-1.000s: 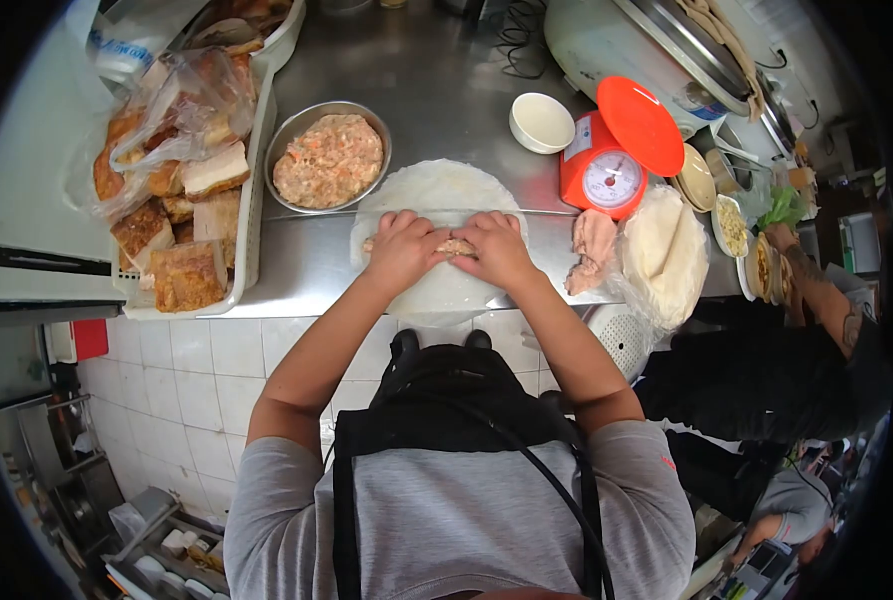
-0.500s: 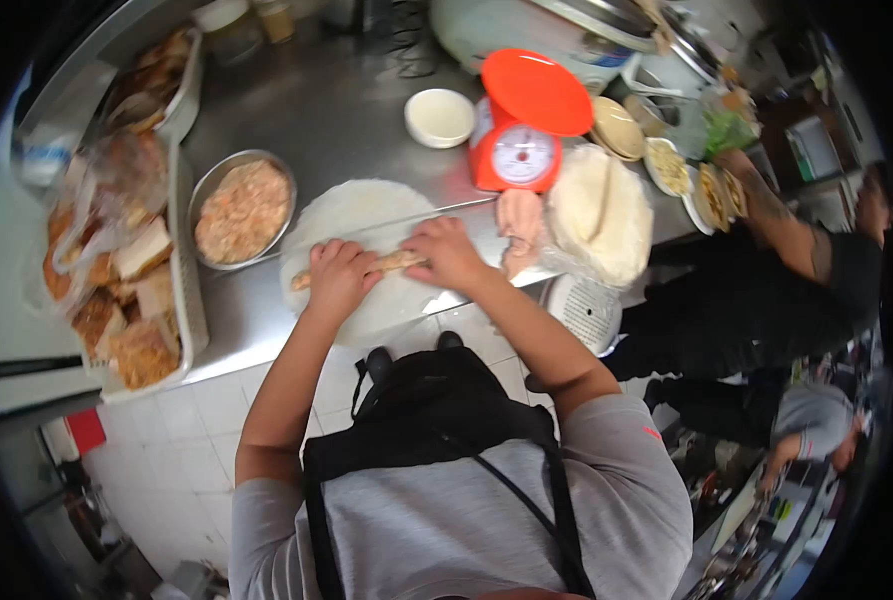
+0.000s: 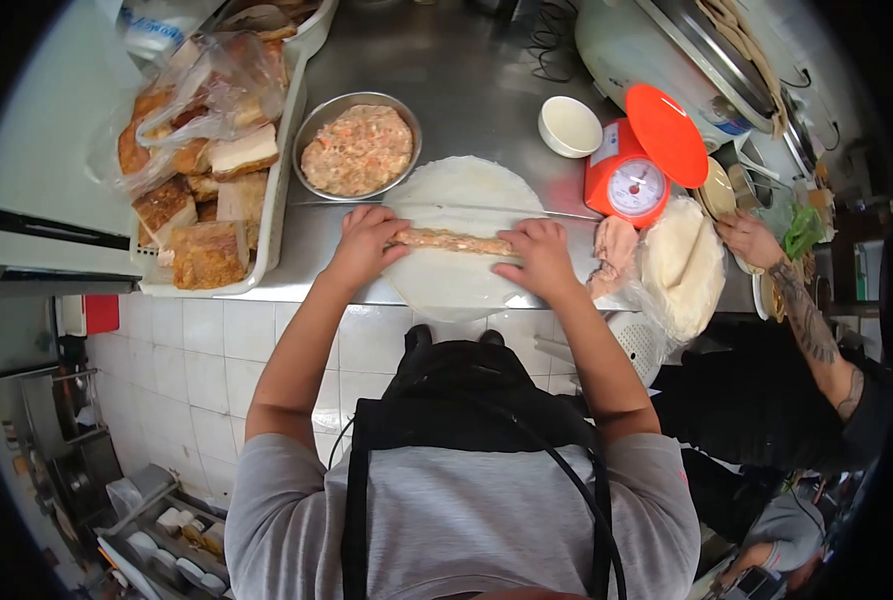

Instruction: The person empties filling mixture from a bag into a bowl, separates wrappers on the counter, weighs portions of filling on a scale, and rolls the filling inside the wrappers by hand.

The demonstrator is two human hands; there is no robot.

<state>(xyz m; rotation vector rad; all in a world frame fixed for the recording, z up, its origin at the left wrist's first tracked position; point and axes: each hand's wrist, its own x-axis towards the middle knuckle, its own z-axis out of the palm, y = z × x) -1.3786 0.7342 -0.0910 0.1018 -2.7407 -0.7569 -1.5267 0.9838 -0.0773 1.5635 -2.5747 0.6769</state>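
A long roll of minced filling (image 3: 454, 241) lies across a round, thin, translucent wrapper (image 3: 446, 288) at the steel counter's front edge. My left hand (image 3: 369, 244) has its curled fingers on the roll's left end. At the other end, my right hand (image 3: 540, 256) pinches the filling between fingers and thumb. Just behind my left hand, a metal bowl (image 3: 413, 165) holds more orange-flecked minced filling (image 3: 356, 150). Pink raw meat (image 3: 613, 257) lies to the right of my right hand, beside a plastic-wrapped stack of pale wrappers (image 3: 681, 268).
On the left stands a white crate (image 3: 274, 215) of roasted pork chunks (image 3: 211, 255) under plastic bags. A red scale (image 3: 634, 180) and a cream bowl (image 3: 569, 127) sit at the back right. At far right, a co-worker's tattooed arm (image 3: 811, 325) reaches over dishes.
My hands have moved apart, and the filling between them now stretches into a longer, more even roll. The camera view has shifted. The co-worker's hand now shows near the dishes.
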